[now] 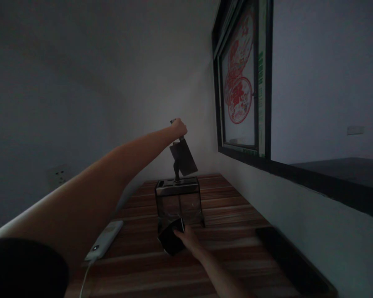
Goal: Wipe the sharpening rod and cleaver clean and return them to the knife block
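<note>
My left hand (179, 127) is raised over the table, its fingers wrapped round the handle of a cleaver (187, 159). The broad blade hangs tilted, with its lower edge just above a knife block (179, 203) with clear sides and a slotted top. One dark handle (176, 169) stands up out of that top, in front of the blade. Lower down, my right hand (186, 236) grips a black, flat-sided object (171, 239) before the block; its kind is too dark to make out. I cannot tell if this object touches the block.
The wood-grained table (233, 244) runs back to the wall. A white power strip (106, 239) with a cord lies on the left, and a long black object (292, 258) on the right. A dark-framed window (240, 78) with red decorations is in the right wall.
</note>
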A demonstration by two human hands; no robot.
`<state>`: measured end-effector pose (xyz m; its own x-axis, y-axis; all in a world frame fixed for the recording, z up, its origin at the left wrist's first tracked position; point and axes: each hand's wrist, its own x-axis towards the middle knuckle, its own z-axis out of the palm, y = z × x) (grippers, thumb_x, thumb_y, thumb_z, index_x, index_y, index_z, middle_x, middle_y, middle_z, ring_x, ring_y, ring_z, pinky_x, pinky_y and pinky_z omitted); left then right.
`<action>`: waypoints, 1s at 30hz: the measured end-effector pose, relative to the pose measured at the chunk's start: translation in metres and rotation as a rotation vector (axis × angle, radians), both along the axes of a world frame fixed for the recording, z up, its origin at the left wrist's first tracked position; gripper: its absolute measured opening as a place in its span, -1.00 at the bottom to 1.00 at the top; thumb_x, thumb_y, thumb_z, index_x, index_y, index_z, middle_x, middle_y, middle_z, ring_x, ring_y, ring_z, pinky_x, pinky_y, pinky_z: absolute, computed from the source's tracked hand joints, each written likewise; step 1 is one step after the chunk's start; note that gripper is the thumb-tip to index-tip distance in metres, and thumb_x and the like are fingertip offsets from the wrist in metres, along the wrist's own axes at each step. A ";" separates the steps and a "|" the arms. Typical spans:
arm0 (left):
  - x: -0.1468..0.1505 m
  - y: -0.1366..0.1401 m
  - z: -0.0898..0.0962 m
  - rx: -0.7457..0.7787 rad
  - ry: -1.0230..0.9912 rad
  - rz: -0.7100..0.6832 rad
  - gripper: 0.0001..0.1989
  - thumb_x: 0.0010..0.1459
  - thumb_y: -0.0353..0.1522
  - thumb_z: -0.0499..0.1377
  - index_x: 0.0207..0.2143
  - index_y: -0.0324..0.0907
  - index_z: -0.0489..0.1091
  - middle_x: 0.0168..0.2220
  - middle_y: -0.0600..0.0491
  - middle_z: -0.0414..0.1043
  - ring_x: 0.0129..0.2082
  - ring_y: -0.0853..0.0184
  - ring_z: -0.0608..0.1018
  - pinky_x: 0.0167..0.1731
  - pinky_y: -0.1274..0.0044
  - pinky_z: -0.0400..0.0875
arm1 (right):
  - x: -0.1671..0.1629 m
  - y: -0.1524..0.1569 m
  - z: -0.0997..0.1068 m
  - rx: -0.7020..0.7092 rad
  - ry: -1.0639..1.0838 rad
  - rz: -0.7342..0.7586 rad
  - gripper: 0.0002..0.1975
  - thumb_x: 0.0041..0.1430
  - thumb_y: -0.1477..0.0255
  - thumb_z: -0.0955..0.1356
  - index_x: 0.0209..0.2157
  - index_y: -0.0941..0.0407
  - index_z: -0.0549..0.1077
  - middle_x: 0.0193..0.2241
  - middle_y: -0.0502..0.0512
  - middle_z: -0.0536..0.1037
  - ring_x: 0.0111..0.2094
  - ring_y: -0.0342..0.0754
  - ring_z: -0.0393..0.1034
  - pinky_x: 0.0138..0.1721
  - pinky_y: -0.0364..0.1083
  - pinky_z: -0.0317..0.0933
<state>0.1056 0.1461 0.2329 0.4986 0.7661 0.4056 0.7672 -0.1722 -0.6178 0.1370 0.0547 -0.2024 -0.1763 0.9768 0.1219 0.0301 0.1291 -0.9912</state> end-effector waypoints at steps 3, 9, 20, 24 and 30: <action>-0.017 -0.010 0.018 0.055 -0.071 0.059 -0.76 -0.05 -0.27 0.30 -0.35 -0.25 0.47 -0.24 -0.15 0.47 -0.07 0.06 0.38 -0.10 0.25 0.10 | 0.000 0.002 -0.003 -0.011 -0.016 -0.031 -0.61 -0.15 0.28 0.41 -0.24 0.17 0.42 -0.24 0.13 0.53 -0.12 0.10 0.38 -0.06 0.03 0.17; -0.064 -0.032 0.022 -0.015 -0.456 0.110 -0.60 -0.07 -0.11 0.24 -0.33 -0.28 0.49 -0.38 -0.11 0.50 -0.18 0.12 0.49 -0.21 0.41 0.28 | 0.002 0.004 -0.004 -0.013 0.037 0.000 -0.59 -0.19 0.37 0.39 -0.21 0.15 0.41 -0.26 0.09 0.53 -0.13 0.10 0.38 -0.07 0.04 0.17; -0.133 -0.087 -0.133 -0.794 -1.513 -0.455 -0.61 -0.08 -0.10 0.22 -0.41 -0.29 0.40 -0.41 -0.07 0.48 -0.46 0.38 0.50 -0.54 0.59 0.38 | 0.029 -0.009 0.024 -0.060 0.101 0.249 -0.39 -0.29 0.57 0.29 -0.05 0.10 0.38 -0.23 -0.01 0.54 -0.11 0.03 0.34 -0.03 0.00 0.13; -0.135 -0.113 -0.217 -0.878 -1.723 -0.564 -0.59 -0.10 -0.04 0.20 -0.59 -0.23 0.28 -0.68 0.12 0.33 -0.74 0.51 0.32 -0.75 0.66 0.15 | 0.033 -0.006 0.025 -0.046 0.131 0.307 -0.44 -0.27 0.55 0.35 -0.09 0.10 0.44 -0.19 0.01 0.54 -0.08 0.05 0.34 0.04 0.03 0.06; -0.112 -0.140 -0.316 -0.840 -1.894 -0.537 -0.49 -0.09 -0.04 0.17 -0.79 -0.17 0.07 -0.86 0.22 0.03 -0.83 0.57 0.13 -0.78 0.66 -0.01 | 0.042 -0.001 0.035 -0.047 0.172 0.167 -0.64 -0.22 0.39 0.42 -0.27 0.15 0.53 -0.29 0.06 0.58 -0.17 0.09 0.40 -0.01 0.07 0.10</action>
<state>-0.0067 0.0060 -0.0831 0.1797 0.9440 0.2767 0.0061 -0.2823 0.9593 0.1791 0.0542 -0.1679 -0.3168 0.9410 0.1189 -0.1578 0.0713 -0.9849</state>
